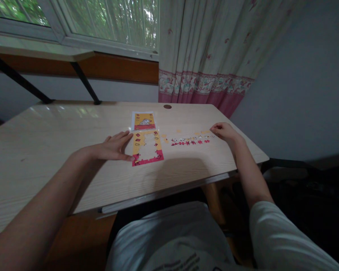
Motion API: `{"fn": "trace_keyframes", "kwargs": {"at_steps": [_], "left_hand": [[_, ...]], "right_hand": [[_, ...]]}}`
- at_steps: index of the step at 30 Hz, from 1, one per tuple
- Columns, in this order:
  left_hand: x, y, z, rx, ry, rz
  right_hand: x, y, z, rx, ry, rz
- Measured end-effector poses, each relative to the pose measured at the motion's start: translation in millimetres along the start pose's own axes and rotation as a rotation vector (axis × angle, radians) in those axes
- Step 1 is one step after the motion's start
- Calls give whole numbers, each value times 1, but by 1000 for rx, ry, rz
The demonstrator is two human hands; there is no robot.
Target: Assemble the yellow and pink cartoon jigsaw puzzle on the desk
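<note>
Puzzle frame point(149, 160): judged best steadied by light, flat pressure from the left hand point(117, 146), since so thin a border probably slides easily. Loose pieces look small and flat; pinching one at a time by its edges, without brushing its neighbours, seems the cleanest handling.

Positions: frame lies flat on the table point(59, 128), immediately right of the left hand and well left of the right hand point(225, 131). Picture card point(145, 121) sits just beyond it. Red pieces point(200, 142) form a row between frame and right hand.

Hands: left spread, grasping nothing, thumb at the frame's lower left edge, fingertips by its upper left corner. Right has curled fingers; whether a piece is pinched is not discernible.
</note>
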State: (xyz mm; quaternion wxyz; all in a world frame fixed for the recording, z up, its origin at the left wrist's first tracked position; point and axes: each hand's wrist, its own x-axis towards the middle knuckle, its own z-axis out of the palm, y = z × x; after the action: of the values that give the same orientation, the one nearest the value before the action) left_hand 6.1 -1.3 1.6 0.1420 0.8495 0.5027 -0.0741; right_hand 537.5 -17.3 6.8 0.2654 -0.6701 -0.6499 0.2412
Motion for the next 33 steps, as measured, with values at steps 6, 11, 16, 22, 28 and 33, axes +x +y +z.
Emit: {"fn": "trace_keyframes", "kwargs": {"at_steps": [6,11,16,22,28,33], "left_hand": [[2,-3,3,17,7,19],[2,-3,2,12,1,8],[3,-5,4,13,1,-1],[6,-11,9,8,27,-15],[8,-15,11,-5,35,30],[6,-13,8,-8,34,36]], "right_hand": [[-5,6,-15,-127,137,25],[-10,-8,-6,-79,38,14],[-11,-30,7,-30,-155,-83],[-12,-33,4,-26,-293,-84],[-11,-31,4,-8,-457,-59],[-11,-31,3,-30,-538,-95]]}}
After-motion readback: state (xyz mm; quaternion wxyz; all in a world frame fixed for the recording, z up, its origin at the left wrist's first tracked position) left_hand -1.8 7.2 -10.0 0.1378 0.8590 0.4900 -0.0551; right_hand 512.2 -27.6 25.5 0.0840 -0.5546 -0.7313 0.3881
